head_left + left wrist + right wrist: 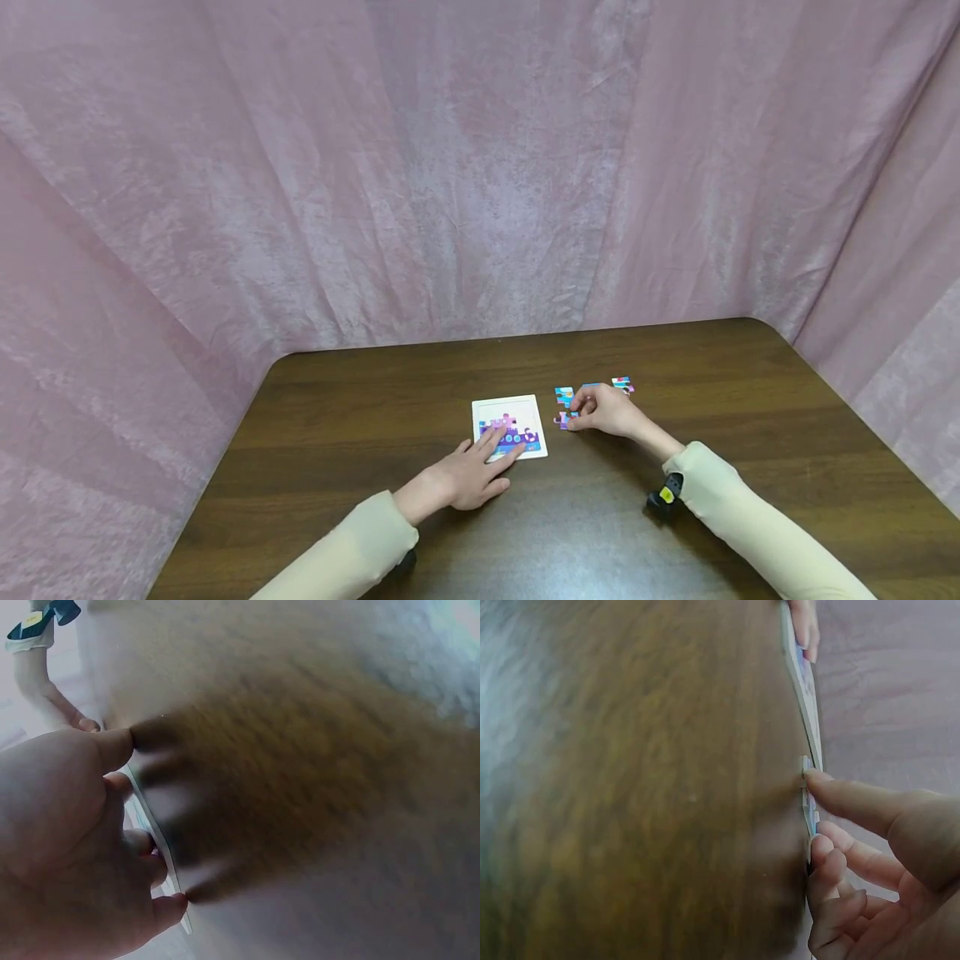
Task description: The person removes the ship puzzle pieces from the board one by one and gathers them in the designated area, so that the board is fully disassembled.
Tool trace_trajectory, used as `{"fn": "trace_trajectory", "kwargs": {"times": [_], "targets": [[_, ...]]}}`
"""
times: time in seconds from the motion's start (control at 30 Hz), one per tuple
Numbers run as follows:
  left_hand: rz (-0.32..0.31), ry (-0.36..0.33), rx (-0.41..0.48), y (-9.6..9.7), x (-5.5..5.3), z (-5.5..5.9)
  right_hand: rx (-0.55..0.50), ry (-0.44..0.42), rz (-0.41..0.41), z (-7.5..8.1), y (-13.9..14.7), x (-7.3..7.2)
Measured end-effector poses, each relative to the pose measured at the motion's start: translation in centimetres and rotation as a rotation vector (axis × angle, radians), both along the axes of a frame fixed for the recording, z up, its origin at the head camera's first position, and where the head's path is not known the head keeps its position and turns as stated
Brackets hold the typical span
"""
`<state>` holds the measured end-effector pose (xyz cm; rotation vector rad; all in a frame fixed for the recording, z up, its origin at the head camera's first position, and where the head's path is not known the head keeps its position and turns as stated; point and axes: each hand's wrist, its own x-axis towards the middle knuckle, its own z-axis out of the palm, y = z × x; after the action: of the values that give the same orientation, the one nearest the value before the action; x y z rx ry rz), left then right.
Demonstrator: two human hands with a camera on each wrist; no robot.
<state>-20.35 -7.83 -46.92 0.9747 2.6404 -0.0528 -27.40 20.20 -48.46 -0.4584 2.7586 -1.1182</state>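
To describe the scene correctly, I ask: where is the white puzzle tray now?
In the head view, the white puzzle tray lies on the wooden table, low, slightly right of centre, partly covered by the left hand, with loose pieces to its right.

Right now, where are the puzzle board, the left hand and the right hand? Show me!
Puzzle board (525,409), head view: its blank upper part.
Left hand (472,477), head view: its back.
Right hand (609,409), head view: its back.
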Motion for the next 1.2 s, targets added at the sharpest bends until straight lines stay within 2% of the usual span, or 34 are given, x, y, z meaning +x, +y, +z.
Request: {"fn": "trace_trajectory", "kwargs": {"times": [0.47, 0.63, 0.87, 0.93, 1.07, 1.2], "targets": [[-0.002, -0.012, 0.033, -0.3, -0.3, -0.3, 0.031, -0.001, -0.009, 0.5, 0.0, 0.1], [0.033, -0.016, 0.045, -0.3, -0.2, -0.5, 0.022, 0.018, -0.009, 0.5, -0.2, 0.0], [0.07, -0.001, 0.065, -0.2, 0.0, -0.7, -0.028, 0.085, 0.06, 0.9, -1.0, 0.3], [0.073, -0.001, 0.068, -0.2, 0.0, -0.7, -0.034, 0.08, 0.073, 0.9, -1.3, 0.3], [0.076, -0.001, 0.066, -0.3, 0.0, -0.6, -0.036, 0.011, 0.071, 0.8, -1.9, 0.3], [0.063, 0.001, 0.066, -0.5, 0.0, -0.5, -0.044, 0.012, 0.099, 0.7, -2.5, 0.2]]}}
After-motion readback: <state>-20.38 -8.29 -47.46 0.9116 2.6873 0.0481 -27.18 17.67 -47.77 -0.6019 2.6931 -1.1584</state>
